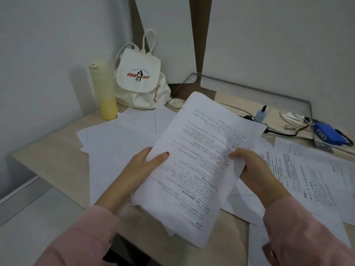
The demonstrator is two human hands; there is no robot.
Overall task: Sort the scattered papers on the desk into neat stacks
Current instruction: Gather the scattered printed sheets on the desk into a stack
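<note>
1. Papers are the whole job here: a printed bundle (194,166) is held up above the wooden desk (51,160), tilted, its far end toward the wall.
2. The left hand (142,167) grips the bundle's left edge, thumb on the printed face and fingers hidden behind. The right hand (257,169) pinches the right edge, where the top sheet curls over the fingers.
3. The bundle looks light and limp. Corners of more than one sheet stick out unevenly at its near end, so it is not yet squared. My judgement is that holding both long edges, as now, keeps it from sagging; tapping an edge on the desk would align it.
4. Thin sheets likely slide on each other and crease easily, so a loose pinch risks spilling them.
5. Counts: one held bundle, its sheet number unclear. Blank sheets (115,141) lie overlapped on the left, perhaps four or five; printed sheets (307,179) lie fanned on the right, at least three.
6. Also one yellow bottle (103,91), one canvas bag (141,77) and one blue device (327,134) among cables.
</note>
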